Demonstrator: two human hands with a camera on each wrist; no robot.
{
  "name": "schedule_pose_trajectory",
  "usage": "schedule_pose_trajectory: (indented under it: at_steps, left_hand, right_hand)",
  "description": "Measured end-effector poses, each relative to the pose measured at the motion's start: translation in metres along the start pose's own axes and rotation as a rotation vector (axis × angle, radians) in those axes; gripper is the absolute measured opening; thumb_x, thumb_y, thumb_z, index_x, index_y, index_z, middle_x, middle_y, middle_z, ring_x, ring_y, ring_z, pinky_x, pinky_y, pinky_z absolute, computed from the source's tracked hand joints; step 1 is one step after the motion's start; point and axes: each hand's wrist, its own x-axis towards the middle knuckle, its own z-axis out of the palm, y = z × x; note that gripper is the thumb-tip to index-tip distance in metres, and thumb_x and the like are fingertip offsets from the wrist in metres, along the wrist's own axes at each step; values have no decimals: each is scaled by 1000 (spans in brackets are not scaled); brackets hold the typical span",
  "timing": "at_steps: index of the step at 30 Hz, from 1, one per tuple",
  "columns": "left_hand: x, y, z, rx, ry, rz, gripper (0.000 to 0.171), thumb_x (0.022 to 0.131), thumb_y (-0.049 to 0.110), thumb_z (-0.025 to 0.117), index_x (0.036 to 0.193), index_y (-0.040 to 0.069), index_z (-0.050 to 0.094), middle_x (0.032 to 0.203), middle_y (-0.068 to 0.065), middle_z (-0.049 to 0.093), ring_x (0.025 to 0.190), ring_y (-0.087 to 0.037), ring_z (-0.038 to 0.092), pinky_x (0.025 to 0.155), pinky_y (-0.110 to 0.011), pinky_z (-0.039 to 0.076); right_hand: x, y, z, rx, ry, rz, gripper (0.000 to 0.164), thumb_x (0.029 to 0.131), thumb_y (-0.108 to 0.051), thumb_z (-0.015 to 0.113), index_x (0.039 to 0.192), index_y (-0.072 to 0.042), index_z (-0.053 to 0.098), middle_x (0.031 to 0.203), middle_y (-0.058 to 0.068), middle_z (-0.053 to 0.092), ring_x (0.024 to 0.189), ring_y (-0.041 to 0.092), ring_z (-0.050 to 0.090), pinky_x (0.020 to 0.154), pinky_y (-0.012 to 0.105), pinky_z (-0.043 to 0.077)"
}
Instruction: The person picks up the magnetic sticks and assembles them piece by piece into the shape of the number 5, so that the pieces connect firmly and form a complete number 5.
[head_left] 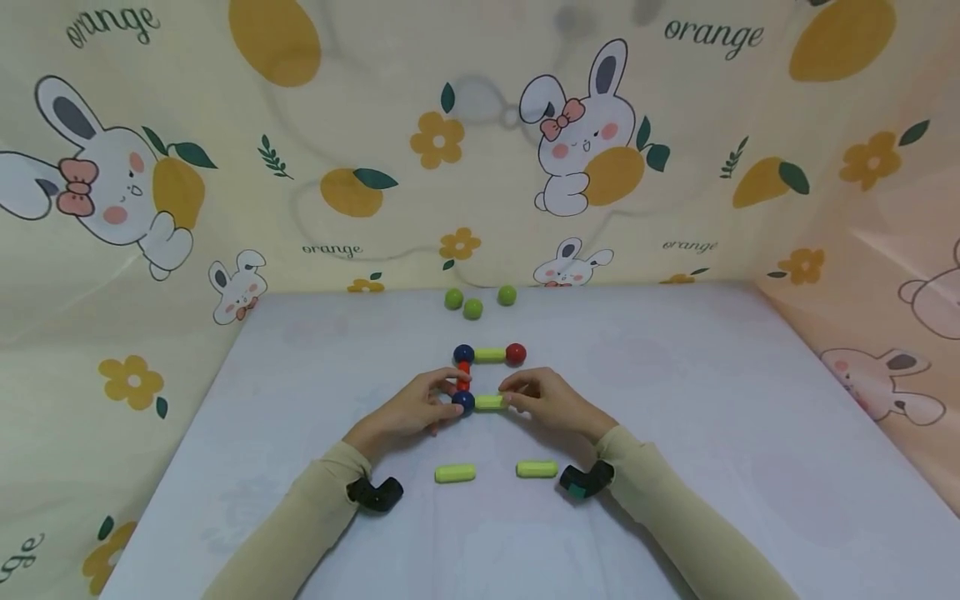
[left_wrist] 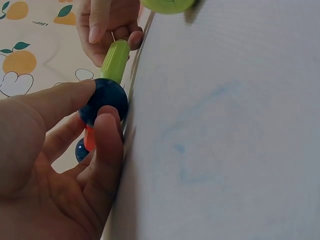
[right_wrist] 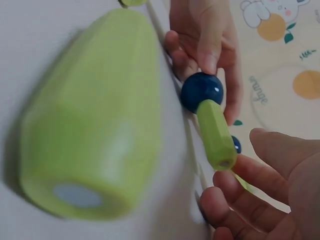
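Note:
My left hand (head_left: 416, 406) pinches a dark blue ball (left_wrist: 111, 100) between thumb and fingers. From that ball a yellow-green rod (right_wrist: 216, 135) points toward my right hand (head_left: 551, 400), and a red rod (head_left: 464, 377) runs back to a second blue ball (head_left: 463, 354). Another yellow-green rod (head_left: 490, 355) joins the second ball to a red ball (head_left: 516, 354). In the right wrist view, my right thumb stands apart from the near rod's free end, and the loosely bent fingers lie beside or under it; whether they touch it is hard to tell.
Two loose yellow-green rods, a left one (head_left: 455, 473) and a right one (head_left: 536, 469), lie in front between the forearms. Three green balls (head_left: 473, 309) sit at the back of the white table (head_left: 660, 350). Behind it hangs a printed cloth (head_left: 480, 192).

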Motion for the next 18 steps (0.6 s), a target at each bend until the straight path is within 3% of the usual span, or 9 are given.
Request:
schedule_pose_trajectory:
  at_steps: [3, 11, 18]
  left_hand:
    - [0, -1, 0, -1, 1, 3, 49, 98, 11, 65, 144, 14, 50, 126, -18, 57, 54, -13, 49, 53, -23, 48]
    - [-3, 2, -1, 12, 8, 7, 48, 98, 11, 66, 143, 13, 51, 126, -19, 57, 55, -14, 51, 55, -25, 49]
    - [-1, 1, 1, 6, 5, 3, 49, 97, 10, 66, 144, 15, 51, 125, -18, 56, 55, -13, 52, 55, -25, 49]
  right_hand:
    - [0, 2, -4, 15, 18, 8, 27, 101, -25, 63, 122, -10, 70, 112, 7, 72, 85, 16, 65, 75, 28, 53]
    - [8, -2, -31, 40, 85, -69, 31, 102, -21, 60, 125, 0, 68, 122, 19, 70, 87, 26, 68, 84, 31, 50]
    - [21, -4, -55, 102, 132, -24, 35, 104, -26, 58, 129, -2, 65, 123, 22, 68, 99, 36, 65, 80, 38, 50]
